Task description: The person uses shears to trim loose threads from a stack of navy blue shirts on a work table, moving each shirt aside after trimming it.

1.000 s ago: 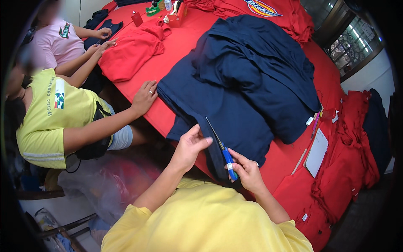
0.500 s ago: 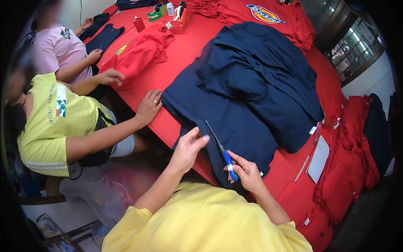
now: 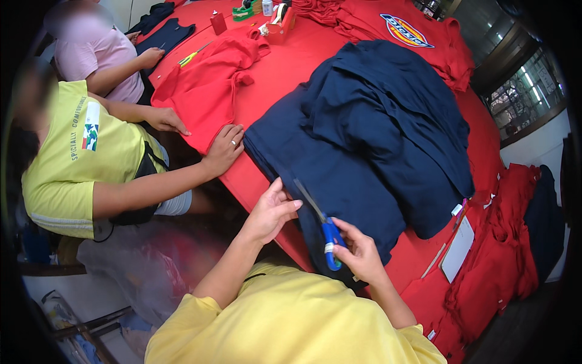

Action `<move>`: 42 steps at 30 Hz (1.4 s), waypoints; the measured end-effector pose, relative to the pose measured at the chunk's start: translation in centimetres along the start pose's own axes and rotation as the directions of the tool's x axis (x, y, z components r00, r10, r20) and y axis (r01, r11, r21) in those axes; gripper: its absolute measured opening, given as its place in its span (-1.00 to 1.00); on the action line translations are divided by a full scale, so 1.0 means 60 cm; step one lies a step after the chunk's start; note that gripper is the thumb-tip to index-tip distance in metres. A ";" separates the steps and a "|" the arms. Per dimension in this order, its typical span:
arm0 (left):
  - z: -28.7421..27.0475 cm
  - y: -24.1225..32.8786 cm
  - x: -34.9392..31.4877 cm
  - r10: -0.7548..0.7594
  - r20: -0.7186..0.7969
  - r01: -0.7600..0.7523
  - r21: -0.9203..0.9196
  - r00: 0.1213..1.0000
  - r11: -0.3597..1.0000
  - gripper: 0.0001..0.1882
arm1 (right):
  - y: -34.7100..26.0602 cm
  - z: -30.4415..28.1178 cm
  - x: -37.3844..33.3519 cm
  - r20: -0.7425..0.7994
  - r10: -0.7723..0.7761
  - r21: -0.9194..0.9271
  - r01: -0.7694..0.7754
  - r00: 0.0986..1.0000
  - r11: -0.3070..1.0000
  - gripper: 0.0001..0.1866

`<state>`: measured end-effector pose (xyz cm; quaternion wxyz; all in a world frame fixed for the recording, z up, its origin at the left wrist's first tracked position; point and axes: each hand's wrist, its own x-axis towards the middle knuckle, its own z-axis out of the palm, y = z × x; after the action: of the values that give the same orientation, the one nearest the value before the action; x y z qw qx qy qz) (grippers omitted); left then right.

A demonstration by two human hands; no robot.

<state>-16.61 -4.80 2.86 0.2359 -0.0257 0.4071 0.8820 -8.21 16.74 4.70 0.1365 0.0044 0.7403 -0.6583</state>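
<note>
My right hand (image 3: pixel 357 252) grips a pair of scissors (image 3: pixel 331 233) by its blue handles. Their metal blades point away and to the left, over a large navy garment (image 3: pixel 345 176) spread and heaped on the table. Whether the blades are cutting anything cannot be made out. Beside the blade tips, at the garment's near left edge, is my left hand (image 3: pixel 267 213). Its thumb stands apart from the curled fingers, and no held thing shows between them.
On my left, a co-worker in a yellow shirt (image 3: pixel 115 145) rests both hands on the red-covered table (image 3: pixel 273 79); another wears a pink shirt (image 3: pixel 91 57). Red garments (image 3: pixel 212 85) lie beyond them. A red tape dispenser (image 3: pixel 280 27) stands far back. White card (image 3: pixel 458 249) lies at right.
The view has shifted slightly. The yellow-shirted co-worker's far hand has come down onto the red cloth. My left thumb has lowered a little, and the scissors have turned slightly in my right hand.
</note>
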 end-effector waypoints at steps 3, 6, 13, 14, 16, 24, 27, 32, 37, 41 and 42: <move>-0.007 -0.029 -0.002 -0.110 0.004 0.110 -0.031 0.994 0.993 -0.46 | -0.011 -0.014 0.014 -0.020 0.052 0.202 -0.047 0.998 0.978 -0.38; 0.007 -0.061 -0.012 -0.186 0.008 0.185 0.046 0.983 0.982 -0.56 | -0.014 0.006 0.048 -0.151 0.074 0.295 -0.027 0.986 0.955 -0.35; -0.008 -0.048 0.025 -0.046 -0.111 0.063 0.149 0.993 0.987 -0.71 | 0.015 0.021 0.073 -0.154 0.076 0.347 -0.018 0.985 0.938 -0.39; -0.009 -0.037 0.031 -0.018 -0.099 0.024 0.061 0.995 0.998 -0.72 | 0.021 0.017 0.070 -0.129 0.083 0.327 -0.036 0.988 0.944 -0.40; -0.024 -0.018 0.052 0.082 -0.119 -0.102 -0.170 0.989 0.980 -0.71 | 0.026 0.019 0.061 -0.113 0.117 0.317 -0.076 0.987 0.945 -0.36; -0.131 0.063 0.161 0.108 -0.233 -0.188 -0.357 0.966 0.915 -0.63 | 0.004 -0.014 0.040 0.066 0.225 -0.083 -0.219 0.972 0.972 -0.32; -0.149 0.096 0.196 0.199 -0.160 -0.246 -0.384 0.967 0.890 -0.60 | -0.017 -0.015 0.054 0.131 0.148 -0.337 -0.096 0.980 0.937 -0.36; -0.166 0.154 0.238 0.265 -0.158 -0.301 -0.295 0.951 0.907 -0.54 | -0.016 -0.033 0.055 0.190 0.153 -0.224 -0.109 0.970 0.968 -0.37; -0.157 0.158 0.227 0.221 -0.209 -0.249 -0.123 0.953 0.961 -0.48 | -0.010 -0.036 0.060 0.184 0.169 -0.341 -0.098 0.968 0.935 -0.37; -0.118 0.091 0.174 0.113 -0.268 -0.129 -0.042 0.957 0.991 -0.53 | -0.028 -0.047 0.073 0.159 0.128 0.063 -0.139 0.979 0.988 -0.39; -0.121 0.072 0.150 0.101 -0.295 -0.096 0.031 0.950 0.995 -0.57 | -0.039 -0.049 0.079 0.145 0.060 0.155 -0.082 0.988 0.985 -0.42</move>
<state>-27.57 -8.93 -1.05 0.1282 -0.1354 0.4455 0.8756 -13.78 18.47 6.31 0.2108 -0.0045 0.6730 -0.7090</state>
